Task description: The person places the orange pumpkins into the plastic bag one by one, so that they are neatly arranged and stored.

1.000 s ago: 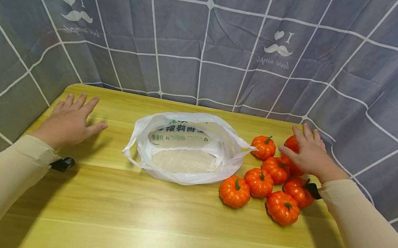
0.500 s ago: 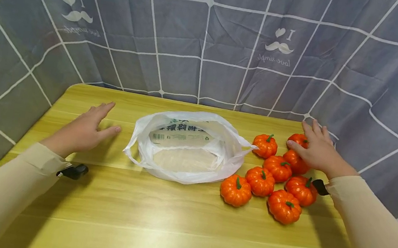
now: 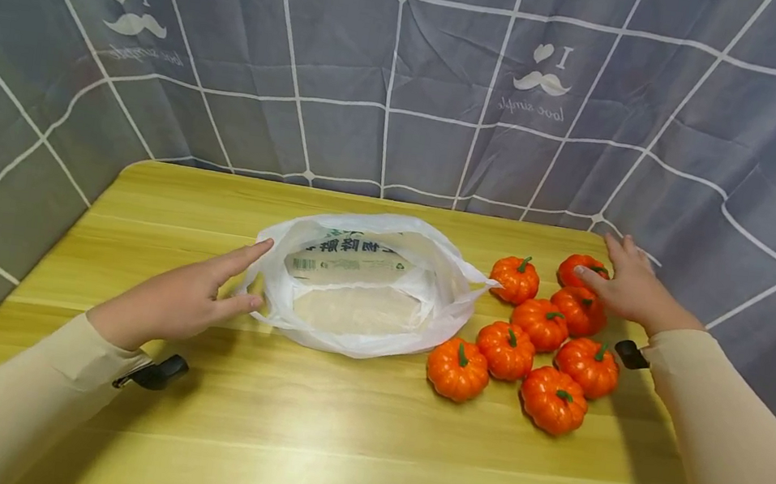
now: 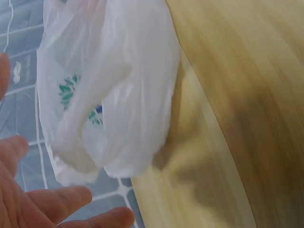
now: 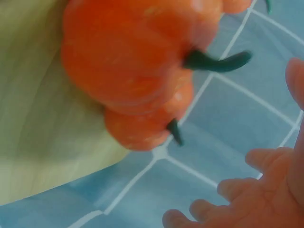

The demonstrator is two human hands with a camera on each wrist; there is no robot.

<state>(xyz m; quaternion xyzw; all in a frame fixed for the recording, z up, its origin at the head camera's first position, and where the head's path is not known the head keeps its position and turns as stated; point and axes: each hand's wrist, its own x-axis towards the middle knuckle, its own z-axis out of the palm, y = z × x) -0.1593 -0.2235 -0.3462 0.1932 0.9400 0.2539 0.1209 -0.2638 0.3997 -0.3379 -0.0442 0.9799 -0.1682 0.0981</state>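
Observation:
A white plastic bag (image 3: pixel 360 343) with printed lettering stands with its mouth spread wide in the middle of the table. My left hand (image 3: pixel 185 301) is at the bag's left handle, fingers straight and thumb apart; in the left wrist view the fingers (image 4: pixel 61 202) show beside the bag (image 4: pixel 137 90) with nothing in them. My right hand (image 3: pixel 639 291) is held out at the far right, beside the back pumpkins. Several small orange pumpkins (image 3: pixel 506 351) with green stems lie grouped right of the bag. In the right wrist view a pumpkin (image 5: pixel 123 52) is near the outstretched right hand (image 5: pixel 251 199).
The wooden table (image 3: pixel 302 443) carries the bag and the pumpkins. A grey curtain (image 3: pixel 446 78) with white grid lines hangs behind the table and along both sides. A dark strap piece (image 3: pixel 160 372) sticks out at the left wrist.
My left hand has moved right to the bag's left side. My right hand has shifted slightly outward to the right. Bag and pumpkins keep their places.

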